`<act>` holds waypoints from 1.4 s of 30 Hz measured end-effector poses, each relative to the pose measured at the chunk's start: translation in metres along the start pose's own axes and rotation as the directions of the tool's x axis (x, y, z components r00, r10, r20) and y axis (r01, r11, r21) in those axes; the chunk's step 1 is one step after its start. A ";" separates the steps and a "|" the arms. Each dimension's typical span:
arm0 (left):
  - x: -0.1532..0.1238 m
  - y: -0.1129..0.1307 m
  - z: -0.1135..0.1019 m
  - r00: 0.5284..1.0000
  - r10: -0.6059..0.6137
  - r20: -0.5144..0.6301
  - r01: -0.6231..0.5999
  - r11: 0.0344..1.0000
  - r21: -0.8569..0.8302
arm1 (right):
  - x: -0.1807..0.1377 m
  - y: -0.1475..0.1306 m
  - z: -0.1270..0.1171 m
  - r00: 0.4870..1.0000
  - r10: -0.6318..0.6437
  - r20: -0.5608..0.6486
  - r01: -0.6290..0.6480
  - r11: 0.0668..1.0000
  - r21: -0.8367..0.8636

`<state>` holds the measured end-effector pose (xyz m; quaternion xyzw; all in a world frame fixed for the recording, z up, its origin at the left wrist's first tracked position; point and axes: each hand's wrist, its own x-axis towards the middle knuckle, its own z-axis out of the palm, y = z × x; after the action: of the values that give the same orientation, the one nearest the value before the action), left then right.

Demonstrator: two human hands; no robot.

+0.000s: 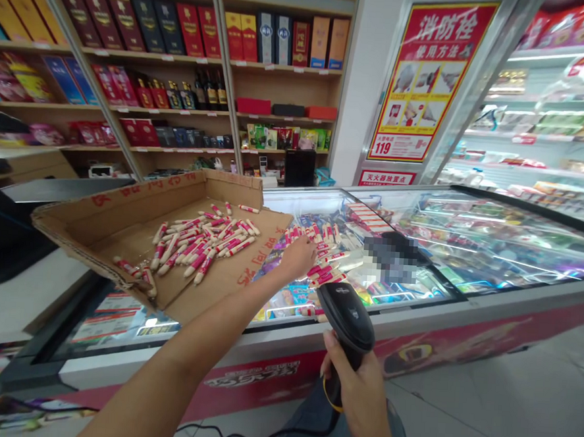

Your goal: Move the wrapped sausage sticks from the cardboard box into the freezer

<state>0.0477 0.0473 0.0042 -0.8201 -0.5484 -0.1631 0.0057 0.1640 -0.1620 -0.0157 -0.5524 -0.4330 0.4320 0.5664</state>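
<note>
My right hand [358, 387] is wrapped round the handle of a black barcode scanner [349, 317], its head tilted up towards the freezer. Over the freezer's glass top, my left hand [298, 257] reaches out with its fingers curled in among small wrapped sausages [323, 273] in red and cream wrappers. What its fingertips hold, if anything, is hidden. To the left, an open cardboard tray [229, 277] rests partly on the freezer. Many more wrapped sausages [194, 242] lie loose in a heap inside it.
The chest freezer [490, 293] spans the front, with packaged goods under its glass. A black cable [299, 432] hangs from the scanner. Shelves of boxes and bottles [183, 60] line the back wall. A red fire-hydrant sign [431, 82] and a lit refrigerated display [539, 138] stand right.
</note>
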 end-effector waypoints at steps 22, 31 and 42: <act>-0.075 -0.109 -0.067 0.900 -0.431 -0.064 0.428 0.851 0.304 | -0.005 0.000 0.011 0.993 0.058 0.100 -0.047 0.993 -0.104; -0.088 -0.126 -0.058 0.884 -0.467 -0.011 0.449 0.844 0.293 | -0.006 0.009 0.023 0.990 0.028 0.141 -0.015 0.996 -0.089; -0.064 -0.090 -0.074 0.960 -0.280 0.014 0.277 0.941 -0.193 | -0.007 0.002 0.025 0.997 0.054 0.060 -0.052 0.998 -0.035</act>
<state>-0.0748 0.0115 0.0412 -0.7298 -0.6404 -0.2203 -0.0935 0.1384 -0.1623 -0.0178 -0.5596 -0.4425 0.4562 0.5319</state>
